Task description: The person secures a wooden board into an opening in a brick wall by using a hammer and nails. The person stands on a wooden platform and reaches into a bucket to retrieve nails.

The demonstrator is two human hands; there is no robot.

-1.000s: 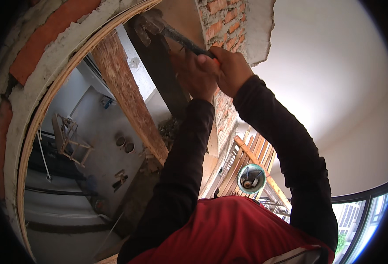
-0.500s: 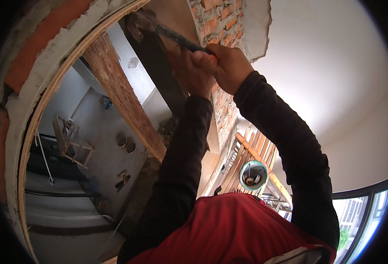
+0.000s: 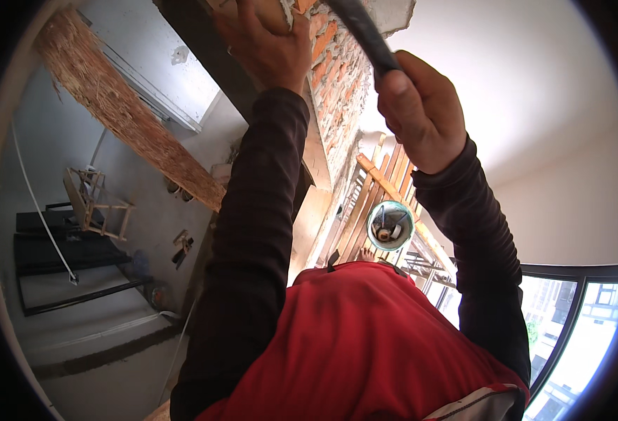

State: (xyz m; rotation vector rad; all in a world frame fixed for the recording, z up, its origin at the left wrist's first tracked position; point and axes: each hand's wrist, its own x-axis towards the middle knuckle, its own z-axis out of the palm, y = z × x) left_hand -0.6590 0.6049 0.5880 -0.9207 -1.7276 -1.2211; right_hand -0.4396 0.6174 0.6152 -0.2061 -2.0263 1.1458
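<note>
My right hand (image 3: pixel 425 112) is wrapped round the dark handle of a hammer (image 3: pixel 361 31), raised in front of the white wall. The hammer's head lies beyond the top edge of the picture. To its left, my left hand (image 3: pixel 270 52) rests against wooden boarding at the edge of the brick wall (image 3: pixel 330 84). Its thumb stands apart from its fingers, with tan wood showing between them. The fingertips are partly cut off by the top edge, so anything small at them is hidden.
A rough wooden post (image 3: pixel 130 123) slants across the opening on the left. Far below it are a wooden frame stand (image 3: pixel 98 203) and dark panels (image 3: pixel 63 256). Below me, a bucket (image 3: pixel 391 226) holding tools stands on a platform of wooden slats (image 3: pixel 351 235). Windows (image 3: pixel 554 316) are at lower right.
My right hand has swung the hammer up and right, away from the boarding. My hands, close together before, are now apart; the left has moved up and left. The view has shifted.
</note>
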